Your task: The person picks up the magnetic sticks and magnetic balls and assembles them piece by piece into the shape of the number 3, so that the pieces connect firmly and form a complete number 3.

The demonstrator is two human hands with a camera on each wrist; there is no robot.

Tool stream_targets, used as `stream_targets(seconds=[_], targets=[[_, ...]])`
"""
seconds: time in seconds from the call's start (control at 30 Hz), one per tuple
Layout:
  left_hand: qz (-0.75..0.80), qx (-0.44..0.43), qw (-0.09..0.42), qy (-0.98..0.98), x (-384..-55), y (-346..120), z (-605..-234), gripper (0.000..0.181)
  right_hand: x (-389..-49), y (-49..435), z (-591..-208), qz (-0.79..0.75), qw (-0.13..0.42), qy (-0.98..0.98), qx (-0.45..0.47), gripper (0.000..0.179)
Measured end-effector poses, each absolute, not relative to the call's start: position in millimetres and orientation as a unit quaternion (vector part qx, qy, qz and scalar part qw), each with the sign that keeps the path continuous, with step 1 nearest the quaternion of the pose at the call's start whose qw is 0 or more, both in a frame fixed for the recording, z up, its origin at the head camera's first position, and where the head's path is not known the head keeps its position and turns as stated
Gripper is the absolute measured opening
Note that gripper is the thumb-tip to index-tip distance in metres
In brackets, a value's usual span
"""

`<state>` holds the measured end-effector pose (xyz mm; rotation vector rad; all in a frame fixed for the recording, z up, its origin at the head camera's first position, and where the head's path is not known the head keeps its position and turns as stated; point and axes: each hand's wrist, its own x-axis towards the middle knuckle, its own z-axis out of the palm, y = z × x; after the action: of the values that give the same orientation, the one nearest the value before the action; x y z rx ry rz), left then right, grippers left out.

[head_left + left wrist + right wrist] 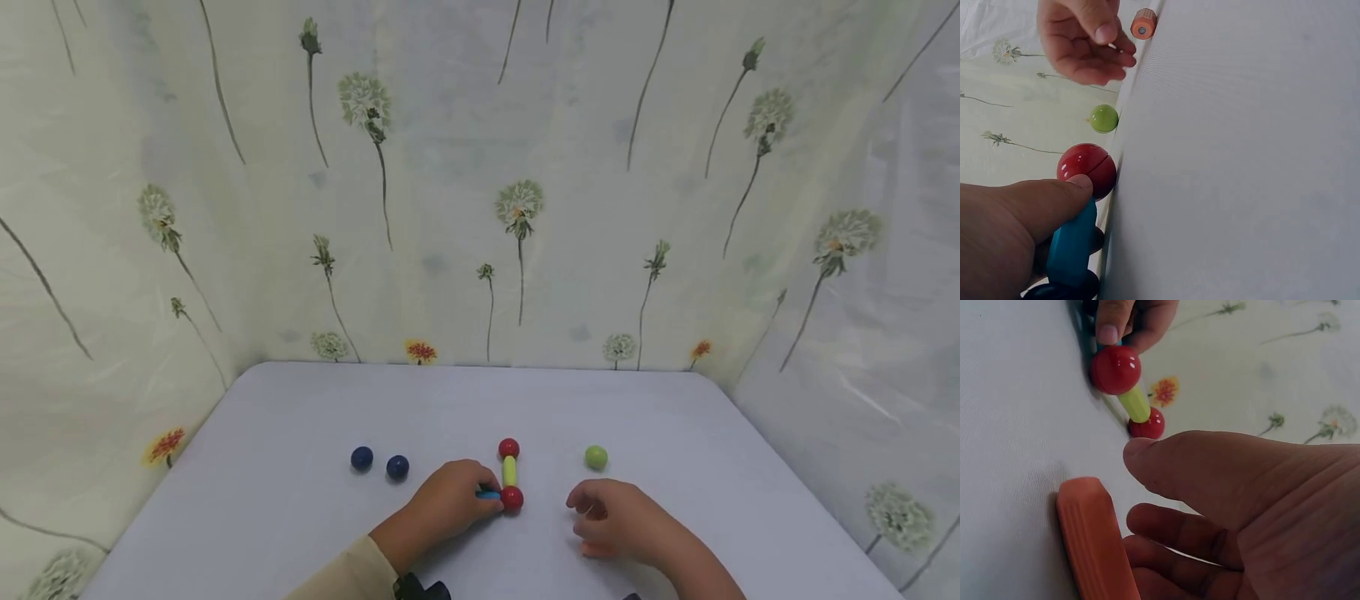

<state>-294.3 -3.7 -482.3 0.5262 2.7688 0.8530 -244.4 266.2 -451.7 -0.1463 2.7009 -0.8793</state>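
Note:
My left hand (450, 500) pinches a blue bar (1072, 244) between thumb and fingers. One end of the bar meets the near red ball (512, 500), and the thumb tip touches that ball in the left wrist view. From the near red ball a yellow-green bar (510, 472) runs away to a far red ball (508, 448). My right hand (626, 521) hovers to the right, fingers loosely bent, gripping nothing. Close beside its fingers lies an orange ribbed bar (1094, 540); whether they touch it I cannot tell. Dark shapes below the blue bar are partly hidden.
Two dark blue balls (362, 458) sit left of the left hand on the white table (300, 400). A green ball (596, 457) lies beyond the right hand. Behind the table hangs a dandelion-patterned curtain (450, 167), with more curtain at both sides.

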Motion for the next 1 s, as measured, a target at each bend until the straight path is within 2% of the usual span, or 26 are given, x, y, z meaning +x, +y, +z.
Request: stream_targets(seconds=[0.17,0.47,0.8,1.0], targets=[[0.286,0.183,0.089,0.936,-297.1,-5.0,-484.5,0.017,-235.4,281.6,-454.8,-0.292,0.137,0.942,-0.093,0.029],[0.291,0.184,0.093,0.934,-296.9,-6.1,-488.3,0.017,-225.8,294.4,-460.8,-0.263,0.154,0.943,-0.131,0.026],[0.286,0.174,0.095,0.937,-295.9,-7.1,-489.2,0.018,-227.7,289.1,-467.0,-0.261,0.125,0.953,-0.096,0.029],[0.295,0.179,0.096,0.934,-297.4,-6.2,-489.6,0.017,-229.9,278.0,-466.3,-0.243,0.108,0.963,-0.035,0.03]])
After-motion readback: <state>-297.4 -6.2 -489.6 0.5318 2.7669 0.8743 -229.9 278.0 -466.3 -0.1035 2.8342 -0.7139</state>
